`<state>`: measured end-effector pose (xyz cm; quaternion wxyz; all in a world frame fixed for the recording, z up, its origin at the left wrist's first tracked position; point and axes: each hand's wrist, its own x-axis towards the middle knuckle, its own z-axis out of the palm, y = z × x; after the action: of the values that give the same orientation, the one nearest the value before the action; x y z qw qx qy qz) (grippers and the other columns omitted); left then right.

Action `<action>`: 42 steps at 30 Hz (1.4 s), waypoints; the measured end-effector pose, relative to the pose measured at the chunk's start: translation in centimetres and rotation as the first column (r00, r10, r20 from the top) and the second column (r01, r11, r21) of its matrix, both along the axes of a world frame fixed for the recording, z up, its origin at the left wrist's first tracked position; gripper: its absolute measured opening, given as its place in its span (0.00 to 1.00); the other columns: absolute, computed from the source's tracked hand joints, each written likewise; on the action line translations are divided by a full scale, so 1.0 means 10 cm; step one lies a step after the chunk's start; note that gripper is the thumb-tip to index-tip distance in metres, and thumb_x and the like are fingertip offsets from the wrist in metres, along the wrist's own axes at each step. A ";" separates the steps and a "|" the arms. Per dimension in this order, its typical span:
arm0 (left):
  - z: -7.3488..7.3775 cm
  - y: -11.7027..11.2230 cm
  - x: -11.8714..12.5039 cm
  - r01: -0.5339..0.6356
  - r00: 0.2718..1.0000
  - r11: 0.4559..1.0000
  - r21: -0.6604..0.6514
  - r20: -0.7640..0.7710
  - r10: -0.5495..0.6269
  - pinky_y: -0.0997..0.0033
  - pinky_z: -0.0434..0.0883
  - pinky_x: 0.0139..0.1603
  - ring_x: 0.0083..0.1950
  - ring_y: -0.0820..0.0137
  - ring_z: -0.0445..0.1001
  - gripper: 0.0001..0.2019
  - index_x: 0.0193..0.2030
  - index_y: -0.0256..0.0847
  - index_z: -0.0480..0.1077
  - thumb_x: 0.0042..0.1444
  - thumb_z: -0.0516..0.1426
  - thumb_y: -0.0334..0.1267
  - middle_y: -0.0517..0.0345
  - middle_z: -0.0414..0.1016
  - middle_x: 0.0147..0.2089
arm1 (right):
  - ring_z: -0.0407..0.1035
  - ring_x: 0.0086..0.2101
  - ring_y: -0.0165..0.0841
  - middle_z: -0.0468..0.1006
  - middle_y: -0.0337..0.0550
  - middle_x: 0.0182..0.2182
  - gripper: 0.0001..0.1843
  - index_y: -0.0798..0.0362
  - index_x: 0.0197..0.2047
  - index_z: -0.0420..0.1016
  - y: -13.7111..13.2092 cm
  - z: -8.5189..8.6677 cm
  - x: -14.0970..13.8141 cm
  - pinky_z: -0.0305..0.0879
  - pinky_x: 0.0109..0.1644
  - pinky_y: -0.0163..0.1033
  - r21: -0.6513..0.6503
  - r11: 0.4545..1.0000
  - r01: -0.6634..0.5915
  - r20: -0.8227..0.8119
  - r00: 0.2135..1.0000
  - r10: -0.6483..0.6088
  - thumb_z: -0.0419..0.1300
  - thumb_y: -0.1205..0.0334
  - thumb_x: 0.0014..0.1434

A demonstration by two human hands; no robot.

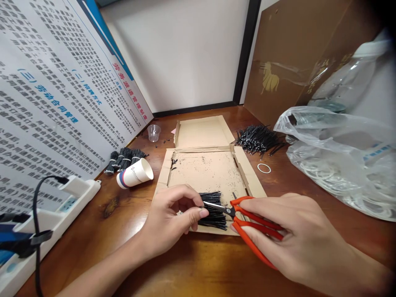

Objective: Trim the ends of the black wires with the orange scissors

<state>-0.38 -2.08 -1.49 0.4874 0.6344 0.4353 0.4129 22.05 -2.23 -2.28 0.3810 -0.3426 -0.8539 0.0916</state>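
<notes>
My left hand (173,218) pinches a bundle of thin black sticks (213,210) that lies on the near edge of a flattened cardboard box (204,169). My right hand (297,235) grips orange-handled scissors (247,225). Their blades point left, with the tips against the bundle beside my left thumb. A loose pile of the same black sticks (258,139) lies at the far right of the cardboard. Three tied bundles (123,159) rest at the left. A white rubber band (264,168) lies on the wooden table (198,268) right of the cardboard.
A paper cup (136,173) lies on its side left of the cardboard, and a small clear cup (154,132) stands behind it. A white power strip (55,210) with a black cable sits at the left. A clear plastic bag (340,161), a big bottle and a printed board line the sides.
</notes>
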 end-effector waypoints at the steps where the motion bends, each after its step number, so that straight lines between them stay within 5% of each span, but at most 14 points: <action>1: 0.00 0.00 0.00 -0.001 1.000 1.000 0.002 0.003 0.001 0.81 0.65 0.16 0.20 0.78 0.70 0.08 0.30 0.35 0.70 0.55 0.64 0.34 0.60 0.69 0.26 | 0.63 0.18 0.27 0.77 0.39 0.22 0.08 0.55 0.37 0.76 0.00 0.00 0.00 0.54 0.22 0.35 -0.004 1.000 0.002 0.001 1.000 -0.002 0.55 0.69 0.59; 12: 0.00 0.01 0.00 0.007 1.000 1.000 0.020 0.021 -0.007 0.80 0.67 0.18 0.20 0.80 0.70 0.06 0.31 0.35 0.71 0.55 0.64 0.32 0.59 0.71 0.31 | 0.56 0.16 0.26 0.69 0.34 0.17 0.09 0.54 0.31 0.75 0.01 -0.01 0.01 0.50 0.21 0.36 0.009 1.000 -0.001 0.056 0.998 0.001 0.55 0.69 0.59; 18: 0.01 0.01 0.00 0.006 0.999 1.000 0.026 0.031 -0.006 0.80 0.67 0.18 0.20 0.80 0.70 0.06 0.31 0.34 0.72 0.55 0.64 0.32 0.59 0.71 0.30 | 0.63 0.18 0.27 0.76 0.38 0.22 0.07 0.55 0.37 0.76 0.00 0.00 0.01 0.53 0.22 0.35 -0.002 1.000 -0.004 0.020 1.000 0.004 0.56 0.68 0.59; 42: -0.02 0.01 -0.01 0.021 0.999 0.999 0.027 0.031 -0.022 0.81 0.68 0.19 0.20 0.81 0.70 0.05 0.31 0.35 0.71 0.56 0.63 0.30 0.61 0.71 0.30 | 0.61 0.17 0.27 0.74 0.36 0.20 0.08 0.56 0.33 0.76 0.00 -0.02 0.01 0.53 0.22 0.36 -0.005 1.000 -0.010 0.036 0.999 0.010 0.55 0.69 0.59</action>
<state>-0.51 -1.93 -1.71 0.4902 0.6389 0.4153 0.4230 22.15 -2.21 -2.47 0.3644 -0.3407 -0.8621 0.0894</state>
